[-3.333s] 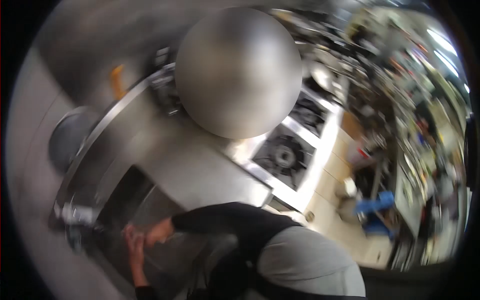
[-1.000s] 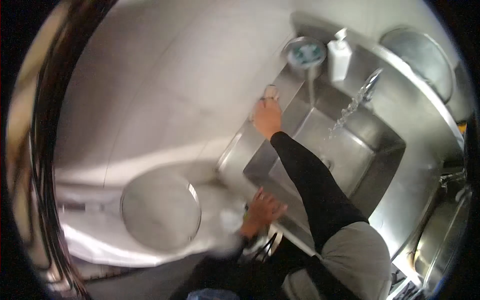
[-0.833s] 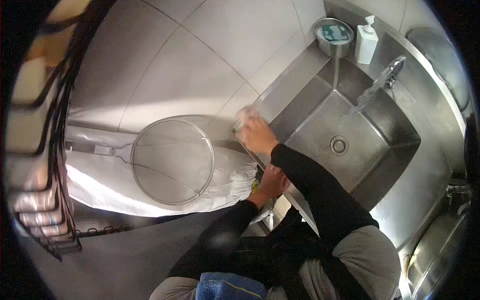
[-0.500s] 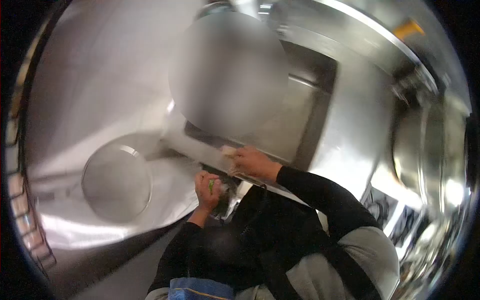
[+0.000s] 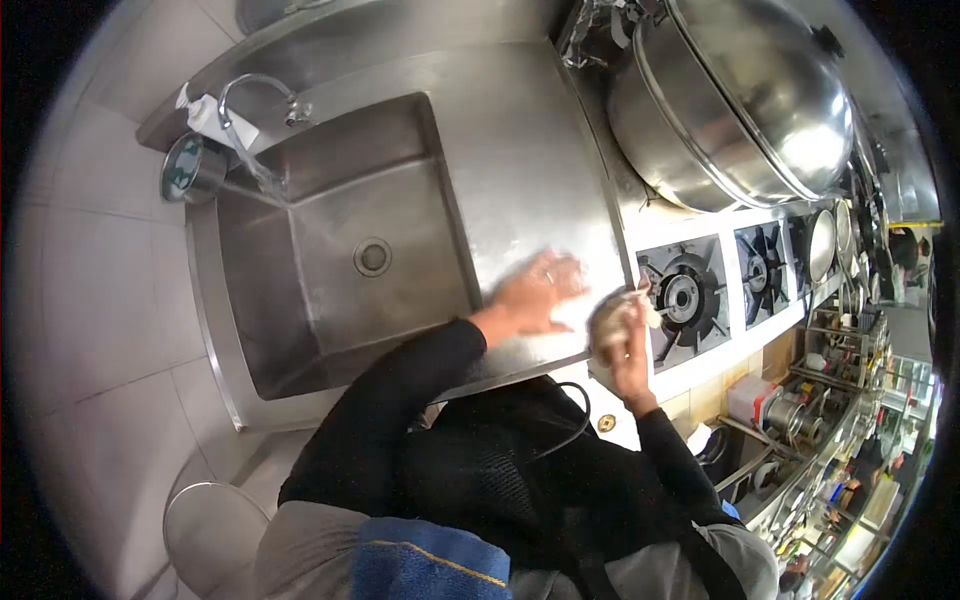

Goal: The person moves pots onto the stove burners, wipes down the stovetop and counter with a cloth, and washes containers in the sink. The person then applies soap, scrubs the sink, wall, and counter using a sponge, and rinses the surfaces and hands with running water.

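My left hand (image 5: 540, 293) is over the steel counter (image 5: 520, 185), just right of the sink. Its fingers are spread and slightly blurred, and I make out nothing held in them. Beside the stove, at the counter's right end, my right hand (image 5: 630, 355) is closed on a blurred greyish-beige item (image 5: 606, 325) whose kind I cannot make out. Fingers and motion blur hide part of that item.
Water runs from the curved faucet (image 5: 262, 78) into the steel sink (image 5: 350, 225). A metal pot (image 5: 205, 170) and a white bottle (image 5: 215, 120) stand at its far left corner. On the right are gas burners (image 5: 682, 292) and a large domed steel pot (image 5: 690, 110).
My view has swung right, from the sink's front edge toward the stove. Something green showed in my left hand and something pale in my right; the green no longer shows.
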`<state>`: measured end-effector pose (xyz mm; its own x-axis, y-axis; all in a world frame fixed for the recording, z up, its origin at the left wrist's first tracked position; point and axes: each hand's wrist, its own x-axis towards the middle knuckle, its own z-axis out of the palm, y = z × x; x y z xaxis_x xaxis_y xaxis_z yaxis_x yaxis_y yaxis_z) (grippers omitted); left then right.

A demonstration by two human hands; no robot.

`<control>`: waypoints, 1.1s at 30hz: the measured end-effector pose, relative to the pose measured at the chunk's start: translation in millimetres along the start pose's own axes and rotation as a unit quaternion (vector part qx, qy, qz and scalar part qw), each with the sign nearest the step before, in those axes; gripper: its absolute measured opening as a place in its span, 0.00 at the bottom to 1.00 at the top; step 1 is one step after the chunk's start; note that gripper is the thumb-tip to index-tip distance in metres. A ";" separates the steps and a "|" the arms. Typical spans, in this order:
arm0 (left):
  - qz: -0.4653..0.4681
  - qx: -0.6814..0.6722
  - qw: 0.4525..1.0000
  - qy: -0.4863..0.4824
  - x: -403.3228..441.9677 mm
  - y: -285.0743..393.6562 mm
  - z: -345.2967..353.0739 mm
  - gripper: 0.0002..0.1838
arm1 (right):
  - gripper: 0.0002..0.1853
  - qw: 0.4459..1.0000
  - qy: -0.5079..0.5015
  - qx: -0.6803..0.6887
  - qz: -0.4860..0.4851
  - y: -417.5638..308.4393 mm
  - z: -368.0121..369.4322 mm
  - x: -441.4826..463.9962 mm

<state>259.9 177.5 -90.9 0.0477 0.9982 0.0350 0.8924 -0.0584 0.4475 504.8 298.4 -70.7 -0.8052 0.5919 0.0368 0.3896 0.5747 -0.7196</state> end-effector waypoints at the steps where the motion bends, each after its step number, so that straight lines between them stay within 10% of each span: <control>1: -0.067 0.012 0.997 0.032 2.7 -22.0 -13.9 0.45 | 0.37 0.981 -0.046 -0.167 -0.090 -9.8 5.4 9.1; 7: -0.512 0.074 0.834 0.191 -85.7 -200.5 -67.4 0.38 | 0.55 0.955 0.035 -0.261 -0.137 -34.9 66.5 166.6; 16: -0.613 -0.068 0.674 0.408 -312.1 -54.4 -46.6 0.20 | 0.31 0.946 0.112 -0.236 -0.194 -125.7 226.3 485.0; 18: -0.629 -0.072 0.640 0.435 -318.0 -43.0 -57.4 0.18 | 0.26 0.921 -0.113 -0.268 -0.259 -193.6 302.3 483.9; 20: -0.638 -0.086 0.612 0.458 -311.9 -43.2 -69.7 0.18 | 0.21 0.895 -0.006 0.125 -0.428 -222.5 393.7 446.4; 22: -0.623 -0.097 0.613 0.476 -301.2 -74.3 -100.4 0.17 | 0.15 0.899 -0.066 0.117 -0.416 -270.6 421.6 414.9; 25: -0.541 -0.353 0.502 0.575 -290.2 -120.1 -134.7 0.17 | 0.13 0.847 -0.313 0.023 -0.429 -280.9 321.1 422.7; 28: -0.491 -0.513 0.399 0.580 -273.1 -193.0 -166.3 0.20 | 0.14 0.846 -0.279 0.067 -0.449 -199.1 249.1 444.2; 30: -0.296 -0.591 0.531 0.530 -290.5 -260.1 -152.4 0.14 | 0.20 0.905 -0.159 0.044 -0.392 -150.6 176.4 402.4; 32: -0.457 -0.388 0.430 0.675 -248.1 -256.1 -205.0 0.11 | 0.27 0.939 -0.141 -0.120 -0.291 -90.4 123.9 343.7; 33: -0.381 -0.362 0.449 0.722 -248.5 -254.1 -231.1 0.12 | 0.28 0.943 -0.130 -0.163 -0.260 -74.6 103.4 310.9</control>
<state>-82.4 -58.1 -6.8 -0.9557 -0.2869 -0.0652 -0.0022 -0.2147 0.9767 179.2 381.1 -77.3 -0.9911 0.0484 0.1240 -0.0050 0.9172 -0.3983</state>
